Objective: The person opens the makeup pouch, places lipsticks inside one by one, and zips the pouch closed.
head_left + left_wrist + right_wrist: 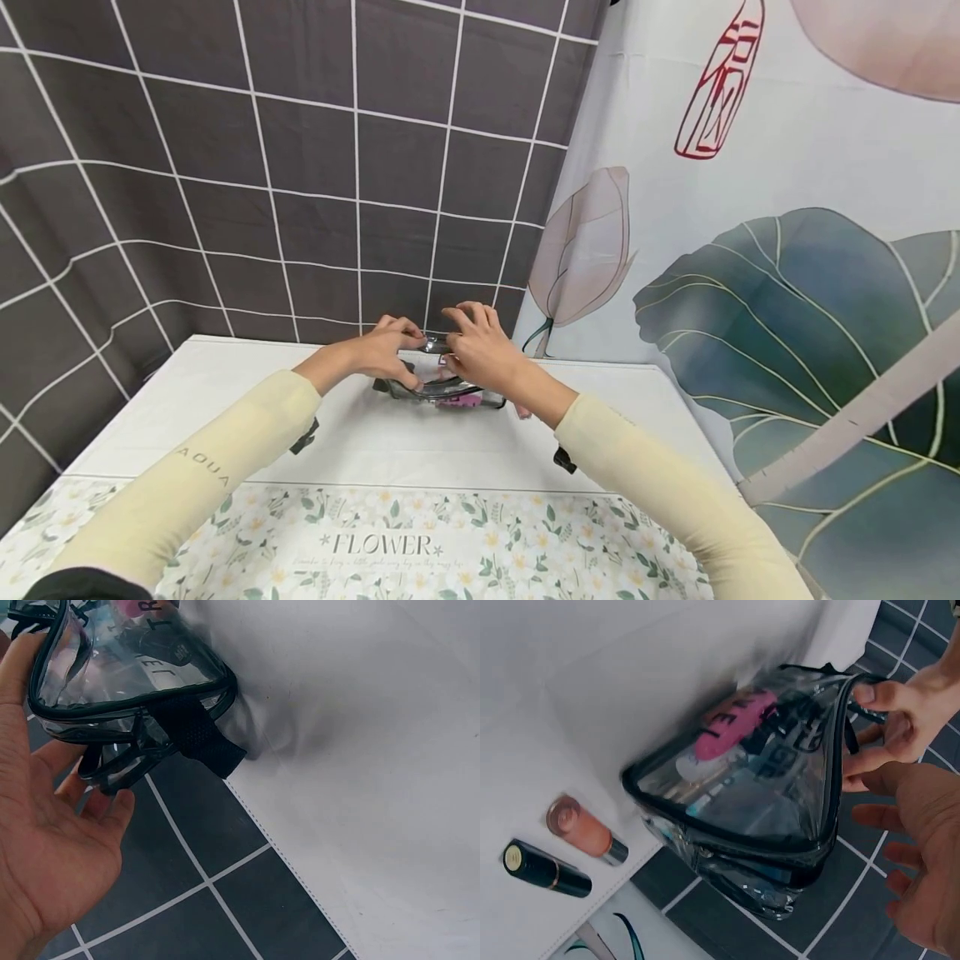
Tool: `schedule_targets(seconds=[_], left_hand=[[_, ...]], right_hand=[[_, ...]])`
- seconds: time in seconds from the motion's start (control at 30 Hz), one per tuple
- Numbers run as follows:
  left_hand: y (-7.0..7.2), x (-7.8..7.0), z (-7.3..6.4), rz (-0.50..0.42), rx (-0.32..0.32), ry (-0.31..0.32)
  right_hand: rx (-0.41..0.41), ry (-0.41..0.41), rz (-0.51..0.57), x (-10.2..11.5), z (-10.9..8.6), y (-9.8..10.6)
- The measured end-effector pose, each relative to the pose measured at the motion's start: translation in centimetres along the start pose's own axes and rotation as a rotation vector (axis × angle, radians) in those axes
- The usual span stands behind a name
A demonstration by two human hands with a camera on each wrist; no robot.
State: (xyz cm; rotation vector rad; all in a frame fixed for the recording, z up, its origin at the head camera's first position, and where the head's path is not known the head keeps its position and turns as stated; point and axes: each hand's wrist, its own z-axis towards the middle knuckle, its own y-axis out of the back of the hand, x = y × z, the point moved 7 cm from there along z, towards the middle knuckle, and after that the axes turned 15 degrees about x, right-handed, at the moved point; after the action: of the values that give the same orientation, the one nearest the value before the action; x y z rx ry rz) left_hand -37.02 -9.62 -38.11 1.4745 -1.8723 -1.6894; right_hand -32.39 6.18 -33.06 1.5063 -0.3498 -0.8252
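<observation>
A clear toiletry bag with black piping stands at the back of the white table, with black lettering on its side. Through the plastic show a pink item and a white one, partly hidden by print. My left hand grips the bag's upper edge, thumb on the near side and fingers behind. A black fabric tab sticks out from the bag's end in the left wrist view. At the bag's upper right is my right hand, its fingers spread and loosely bent, with no clear hold visible.
Beside the bag lie a coral cosmetic tube with a dark cap and a dark, shiny tube. A dark grid-patterned cloth hangs close behind the table. A floral mat covers the front.
</observation>
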Motion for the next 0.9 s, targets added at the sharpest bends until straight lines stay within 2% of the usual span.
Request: schedule_targets(seconds=[0.13, 0.27, 0.4, 0.6, 0.7, 0.9], left_hand=[[-0.1, -0.1, 0.0, -0.002, 0.007, 0.003], [-0.2, -0.2, -0.1, -0.013, 0.002, 0.002], [-0.3, -0.2, -0.1, -0.025, 0.002, -0.001], [-0.4, -0.2, 0.0, -0.044, 0.012, -0.005], [-0.4, -0.2, 0.0, -0.049, 0.011, -0.005], [-0.1, 0.1, 0.0, -0.05, 0.001, -0.005]], right_hand=[[0.008, -0.015, 0.06, -0.1, -0.3, -0.2], [0.006, -0.047, 0.166, -1.2, -1.0, -0.4], [0.017, -0.131, 0.277, -3.2, -2.1, -0.9], [-0.029, -0.271, 0.387, -6.5, -4.3, -1.4], [0.001, -0.351, 0.45, -8.1, -5.4, -2.3], [0.147, -0.498, 0.536, -10.1, -7.7, -5.2]])
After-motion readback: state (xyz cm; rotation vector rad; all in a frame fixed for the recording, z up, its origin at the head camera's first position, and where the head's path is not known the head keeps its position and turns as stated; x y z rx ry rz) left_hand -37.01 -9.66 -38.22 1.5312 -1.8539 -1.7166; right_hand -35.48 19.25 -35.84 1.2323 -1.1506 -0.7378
